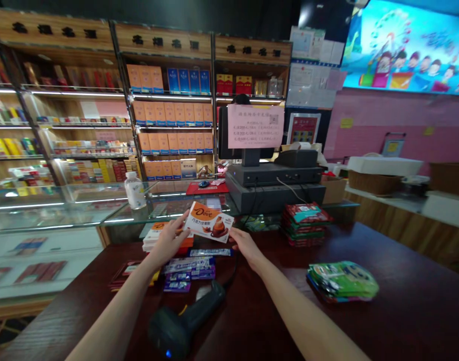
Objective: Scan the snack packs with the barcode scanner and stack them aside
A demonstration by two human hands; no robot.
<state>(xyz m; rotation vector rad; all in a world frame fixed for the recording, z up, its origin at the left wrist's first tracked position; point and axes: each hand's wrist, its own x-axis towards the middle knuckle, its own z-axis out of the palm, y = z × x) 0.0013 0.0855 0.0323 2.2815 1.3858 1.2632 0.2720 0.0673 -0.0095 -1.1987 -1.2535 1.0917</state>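
Note:
Between my two hands is a white and orange Dove box [208,221], tilted, its printed front facing me. My left hand [171,237] has its fingers at the box's left edge, above a stack of similar boxes [151,238]. At the lower right corner of the box, my right hand [245,244] grips it with thumb and fingers. Purple and blue packets [189,271] lie on the dark table just below. A black handheld scanner [187,318] rests nearer to me, a small blue light showing on it.
Green packages [342,281] lie at the right, with a stack of red and green packs [304,224] behind. A dark register [272,175] stands on the glass counter, a white bottle [135,191] at its left. Red packs [127,273] sit left of the purple packets.

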